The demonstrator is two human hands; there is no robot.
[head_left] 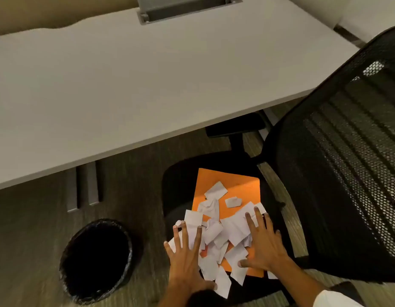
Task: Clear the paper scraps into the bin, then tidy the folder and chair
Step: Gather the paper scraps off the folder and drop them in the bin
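An orange folder [240,185] lies on the seat of a black mesh office chair [338,165]. Several white paper scraps [216,231] are heaped on the folder's near half, with a few loose ones farther up. My left hand [187,255] rests flat with fingers spread on the left side of the heap. On the right side, my right hand [265,242] is spread too, fingertips on the scraps. Neither hand holds anything. A black bin [96,260] with a dark liner stands on the floor to the left of the chair.
A white desk [125,85] spans the upper view, its edge above the chair's armrest [236,125]. A grey cable tray [187,7] sits at its back. Grey desk legs [85,187] stand behind the bin. The floor is striped carpet.
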